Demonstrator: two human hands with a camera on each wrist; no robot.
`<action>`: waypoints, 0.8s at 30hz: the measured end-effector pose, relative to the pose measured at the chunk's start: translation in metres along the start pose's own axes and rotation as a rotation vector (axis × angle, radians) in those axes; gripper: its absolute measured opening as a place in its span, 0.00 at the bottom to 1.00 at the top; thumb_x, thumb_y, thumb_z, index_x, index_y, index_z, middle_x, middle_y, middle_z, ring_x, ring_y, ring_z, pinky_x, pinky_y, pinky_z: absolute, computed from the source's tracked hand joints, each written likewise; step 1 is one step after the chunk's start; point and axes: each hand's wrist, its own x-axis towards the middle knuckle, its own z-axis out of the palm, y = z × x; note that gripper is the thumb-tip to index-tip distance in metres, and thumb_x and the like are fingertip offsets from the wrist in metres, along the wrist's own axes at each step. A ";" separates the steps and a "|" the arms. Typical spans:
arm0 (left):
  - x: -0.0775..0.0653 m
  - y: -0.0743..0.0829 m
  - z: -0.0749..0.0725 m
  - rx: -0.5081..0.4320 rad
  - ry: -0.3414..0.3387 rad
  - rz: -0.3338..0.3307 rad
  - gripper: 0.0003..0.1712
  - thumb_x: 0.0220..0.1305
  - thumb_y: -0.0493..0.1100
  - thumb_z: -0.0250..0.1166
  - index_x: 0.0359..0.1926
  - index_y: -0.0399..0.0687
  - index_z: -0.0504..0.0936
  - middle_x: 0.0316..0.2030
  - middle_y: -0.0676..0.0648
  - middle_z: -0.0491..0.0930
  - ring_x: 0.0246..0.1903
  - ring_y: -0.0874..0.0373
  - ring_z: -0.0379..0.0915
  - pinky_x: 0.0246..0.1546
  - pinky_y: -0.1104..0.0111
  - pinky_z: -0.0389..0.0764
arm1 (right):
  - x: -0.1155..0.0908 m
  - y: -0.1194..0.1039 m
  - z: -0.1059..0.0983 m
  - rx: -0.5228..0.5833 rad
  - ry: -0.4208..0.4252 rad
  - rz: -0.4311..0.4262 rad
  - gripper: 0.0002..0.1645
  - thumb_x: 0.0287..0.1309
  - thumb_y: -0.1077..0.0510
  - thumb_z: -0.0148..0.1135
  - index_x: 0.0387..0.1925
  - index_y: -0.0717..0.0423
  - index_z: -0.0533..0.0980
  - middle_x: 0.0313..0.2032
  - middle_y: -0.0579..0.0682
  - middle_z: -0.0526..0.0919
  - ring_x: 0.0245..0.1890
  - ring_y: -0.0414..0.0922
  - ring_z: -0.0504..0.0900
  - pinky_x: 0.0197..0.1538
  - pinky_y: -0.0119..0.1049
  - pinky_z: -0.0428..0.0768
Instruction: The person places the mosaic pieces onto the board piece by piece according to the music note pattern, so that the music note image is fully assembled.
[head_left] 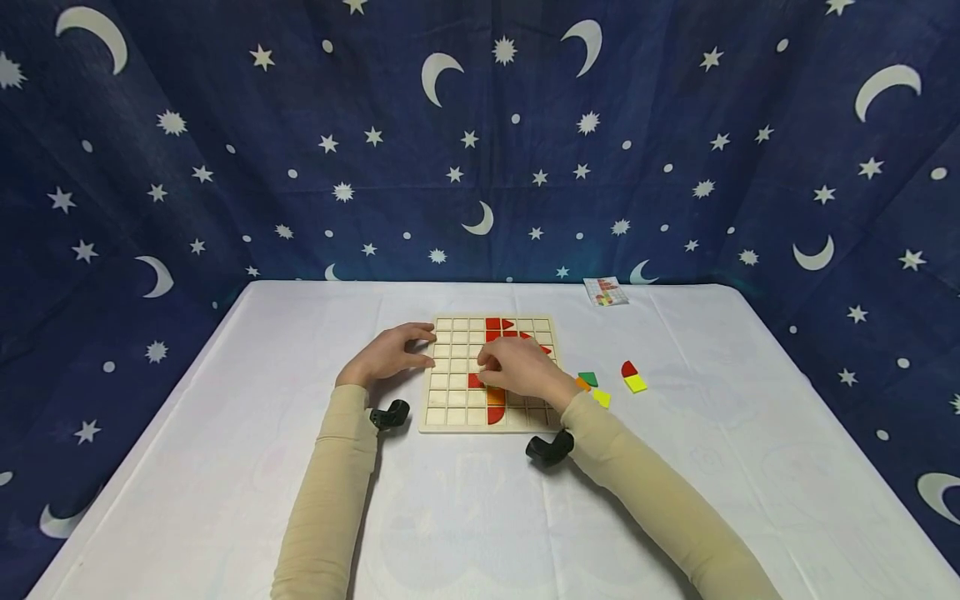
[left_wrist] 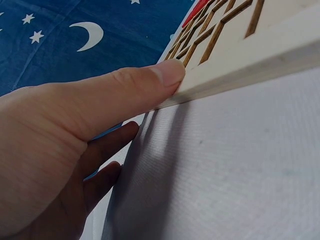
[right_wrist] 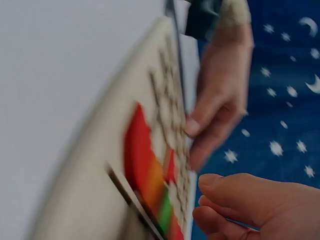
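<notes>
A square wooden grid board [head_left: 453, 428] lies on the white table. At its left edge is my left hand [head_left: 390, 354], thumb and fingers spread; the left wrist view shows the thumb [left_wrist: 172, 72] resting against the rim. Over the right half of the board hovers my right hand [head_left: 525, 367], fingers loosely bent, with nothing visible between thumb and fingertips in the right wrist view. A red square tile [head_left: 476, 381] sits just left of its thumb. Below are an orange tile [head_left: 496, 397] and a red rounded tile [head_left: 496, 415]. My right hand hides part of the pattern.
Right of the board lie loose tiles: a green one [head_left: 588, 379], a yellow one [head_left: 602, 399], another yellow one [head_left: 636, 384] and a red one [head_left: 628, 368]. A pattern card [head_left: 606, 292] lies near the back edge. A blue star-and-moon cloth [head_left: 375, 200] hangs behind.
</notes>
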 end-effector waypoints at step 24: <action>-0.003 0.006 -0.002 -0.004 0.000 -0.004 0.30 0.60 0.45 0.71 0.61 0.38 0.77 0.69 0.41 0.65 0.71 0.45 0.55 0.71 0.54 0.57 | -0.105 0.134 -0.079 0.126 -0.074 0.528 0.23 0.62 0.53 0.62 0.52 0.67 0.76 0.40 0.58 0.79 0.39 0.53 0.73 0.43 0.46 0.77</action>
